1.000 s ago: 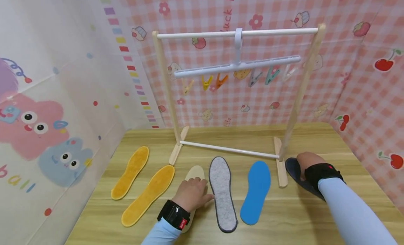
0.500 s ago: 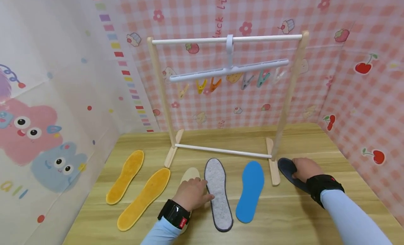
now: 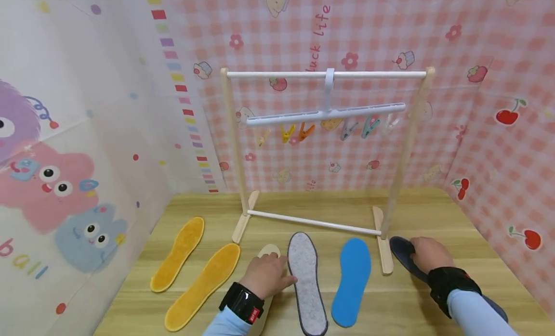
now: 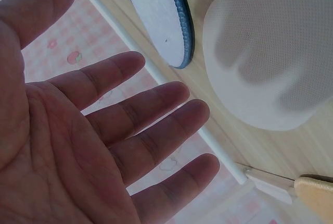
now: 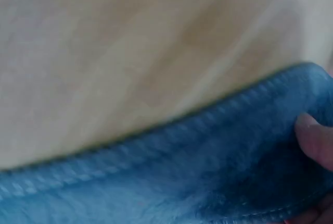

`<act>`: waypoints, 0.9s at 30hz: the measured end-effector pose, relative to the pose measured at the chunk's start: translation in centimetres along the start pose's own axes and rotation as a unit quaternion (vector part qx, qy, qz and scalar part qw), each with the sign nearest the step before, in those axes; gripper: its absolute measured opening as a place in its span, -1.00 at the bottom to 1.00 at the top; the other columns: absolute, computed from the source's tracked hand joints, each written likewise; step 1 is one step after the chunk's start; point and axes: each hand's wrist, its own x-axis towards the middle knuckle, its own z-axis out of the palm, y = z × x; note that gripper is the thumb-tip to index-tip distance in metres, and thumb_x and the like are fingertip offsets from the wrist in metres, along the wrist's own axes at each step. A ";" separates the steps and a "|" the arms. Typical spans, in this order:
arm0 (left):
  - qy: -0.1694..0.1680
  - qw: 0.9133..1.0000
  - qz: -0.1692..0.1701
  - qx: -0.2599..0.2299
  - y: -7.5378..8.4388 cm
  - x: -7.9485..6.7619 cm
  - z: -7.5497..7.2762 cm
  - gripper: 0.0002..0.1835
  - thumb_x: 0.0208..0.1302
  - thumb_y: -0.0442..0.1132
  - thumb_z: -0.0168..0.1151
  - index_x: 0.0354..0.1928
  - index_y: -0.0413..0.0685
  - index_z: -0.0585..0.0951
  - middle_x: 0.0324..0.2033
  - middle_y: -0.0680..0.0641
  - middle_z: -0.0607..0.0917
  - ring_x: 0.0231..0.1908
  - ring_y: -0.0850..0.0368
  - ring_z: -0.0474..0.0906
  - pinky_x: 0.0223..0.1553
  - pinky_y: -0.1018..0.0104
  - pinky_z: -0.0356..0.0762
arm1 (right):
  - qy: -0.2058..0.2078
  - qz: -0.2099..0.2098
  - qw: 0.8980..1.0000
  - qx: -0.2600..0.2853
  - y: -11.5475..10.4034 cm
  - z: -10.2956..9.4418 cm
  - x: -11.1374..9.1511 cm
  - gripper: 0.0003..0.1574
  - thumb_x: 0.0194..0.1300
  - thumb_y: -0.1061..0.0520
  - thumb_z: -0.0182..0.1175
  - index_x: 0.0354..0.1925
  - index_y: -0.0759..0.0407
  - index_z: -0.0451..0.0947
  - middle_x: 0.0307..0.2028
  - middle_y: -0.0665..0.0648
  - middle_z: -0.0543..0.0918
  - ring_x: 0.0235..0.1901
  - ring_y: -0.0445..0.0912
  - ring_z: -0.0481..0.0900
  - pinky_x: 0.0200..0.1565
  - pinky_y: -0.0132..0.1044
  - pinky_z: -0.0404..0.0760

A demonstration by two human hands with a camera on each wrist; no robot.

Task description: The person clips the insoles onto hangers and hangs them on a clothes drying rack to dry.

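Note:
My left hand [image 3: 265, 276] hovers with spread fingers over a beige insole [image 3: 270, 250]; the left wrist view shows the fingers apart from the insole's pale mesh surface [image 4: 270, 52], shadows falling on it. At the right, my right hand [image 3: 432, 255] grips a dark navy insole [image 3: 402, 250]. Its thumb [image 5: 316, 139] lies on top of the insole near one end, with other fingertips at the lower edge. Between the hands lie a grey felt insole with dark trim [image 3: 306, 278] and a blue insole [image 3: 353, 278]. Two yellow insoles [image 3: 178, 253] lie at the left.
A wooden rack [image 3: 403, 167] stands behind the insoles, its foot [image 3: 383, 252] close to the navy insole. From its top bar hangs a pale blue hanger [image 3: 325, 114] with several clips [image 3: 305, 132]. Patterned cloth [image 3: 329, 177] encloses the back and sides.
The head view has shifted, so the scene sits lower. The far end of the navy insole now shows beyond my right wrist. My left hand stays over the beige insole.

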 end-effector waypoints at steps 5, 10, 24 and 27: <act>-0.004 1.000 -0.001 -0.002 0.2 -0.2 0.1 -0.43 0.19 0.24 0.32 -0.03 -0.10 0.67 -0.33 -0.07 0.65 -0.32 0.02 0.59 -0.30 0.05 0.55 | -0.021 0.015 0.999 0.039 0.1 -1.1 -0.9 -0.85 0.07 0.33 0.40 -0.37 0.36 0.60 -0.47 0.21 0.61 -0.45 0.09 0.53 -0.27 0.12 0.53; 0.002 1.000 0.002 -0.005 0.4 0.0 0.5 -0.42 0.18 0.26 0.31 -0.02 -0.08 0.67 -0.33 -0.05 0.65 -0.30 0.03 0.59 -0.31 0.08 0.54 | -0.043 0.025 0.998 0.040 0.3 -2.4 -1.3 -0.79 0.13 0.28 0.37 -0.30 0.44 0.61 -0.38 0.33 0.65 -0.35 0.21 0.60 -0.19 0.19 0.52; -0.010 1.000 -0.019 -0.016 -0.2 0.1 0.0 -0.43 0.17 0.25 0.33 -0.03 -0.09 0.66 -0.33 -0.06 0.65 -0.32 0.02 0.59 -0.28 0.05 0.54 | -0.033 0.063 0.995 0.067 -2.7 -3.7 -1.4 -0.84 0.24 0.25 0.26 -0.28 0.38 0.65 -0.33 0.37 0.67 -0.32 0.25 0.61 -0.21 0.22 0.51; -0.011 0.999 -0.022 -0.022 -0.3 0.0 -0.2 -0.44 0.16 0.24 0.34 -0.05 -0.09 0.67 -0.35 -0.06 0.65 -0.33 0.02 0.59 -0.31 0.04 0.54 | -0.032 0.065 0.995 0.068 -3.5 -3.6 -1.6 -0.82 0.26 0.23 0.26 -0.26 0.38 0.65 -0.30 0.38 0.67 -0.30 0.29 0.62 -0.21 0.22 0.51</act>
